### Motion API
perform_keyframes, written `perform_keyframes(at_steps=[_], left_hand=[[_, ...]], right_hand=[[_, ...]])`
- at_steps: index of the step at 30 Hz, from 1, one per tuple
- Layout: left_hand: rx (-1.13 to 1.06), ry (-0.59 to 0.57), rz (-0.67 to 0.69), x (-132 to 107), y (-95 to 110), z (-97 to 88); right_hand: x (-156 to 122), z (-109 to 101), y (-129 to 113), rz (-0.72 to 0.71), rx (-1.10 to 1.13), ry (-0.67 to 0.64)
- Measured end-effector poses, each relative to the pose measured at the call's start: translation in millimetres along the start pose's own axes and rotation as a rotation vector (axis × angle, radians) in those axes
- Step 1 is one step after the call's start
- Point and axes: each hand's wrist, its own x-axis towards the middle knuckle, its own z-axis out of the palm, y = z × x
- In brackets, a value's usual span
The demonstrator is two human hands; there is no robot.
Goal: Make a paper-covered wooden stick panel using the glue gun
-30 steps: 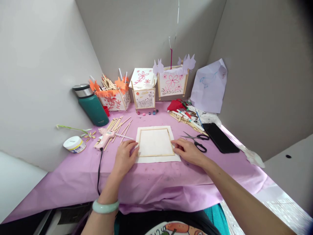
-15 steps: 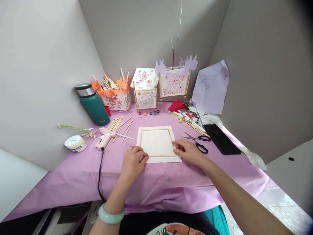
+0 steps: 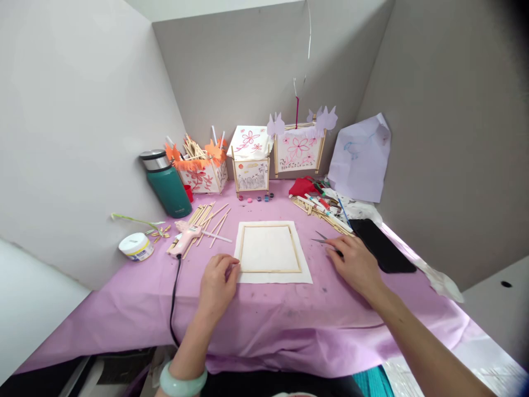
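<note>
A white paper sheet [image 3: 306, 274] lies flat on the purple table cover, and a square frame of thin wooden sticks [image 3: 269, 270] rests on it. My left hand [image 3: 218, 282] is curled at the sheet's near left corner, with bent fingertips pressing its edge. My right hand [image 3: 354, 263] is to the right of the sheet, fingers curled over the handles of black scissors [image 3: 321, 239]. Only the blades and a bit of handle show. The blades lie on the cover.
A pink glue gun [image 3: 185, 242] with a black cord, loose sticks [image 3: 211, 216], a white jar [image 3: 135, 246] and a green flask [image 3: 168, 184] stand on the left. Decorated paper lanterns [image 3: 251, 165] line the back wall. Markers [image 3: 320, 204] and a black phone [image 3: 382, 245] lie on the right.
My right hand has left the frame's right edge and moved right onto the scissors. My left hand slid slightly down to the sheet's near left corner. The camera view shifted.
</note>
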Motion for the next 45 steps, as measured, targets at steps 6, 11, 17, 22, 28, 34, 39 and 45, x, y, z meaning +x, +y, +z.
perform_keyframes(at_steps=[6, 11, 17, 22, 28, 34, 39, 45], left_hand=[[0.090, 0.004, 0.007, -15, -7, -9.4], [0.098, 0.010, -0.009, -20, -7, -13.6], [0.207, -0.046, 0.093, -21, -3, -12.2], [0.232, -0.084, 0.130, -25, -1, -15.7], [0.229, -0.087, 0.145, -27, -4, -17.2], [0.213, -0.069, 0.158, -27, -5, -15.7], [0.198, -0.051, 0.155, -27, -6, -15.5], [0.141, -0.097, 0.219, -16, 11, -5.3]], right_hand=[[-9, 2, 24, -0.010, -0.244, 0.021], [-18, -2, -16, -0.156, -0.064, 0.132], [-29, 4, -61, -0.353, 0.172, 0.000], [-33, 11, -59, -0.315, 0.198, 0.013], [-34, 12, -55, -0.263, 0.229, 0.005], [-35, 9, -56, -0.250, 0.281, 0.001], [-35, 9, -57, -0.244, 0.289, -0.050], [-36, 9, -58, -0.266, 0.236, -0.056]])
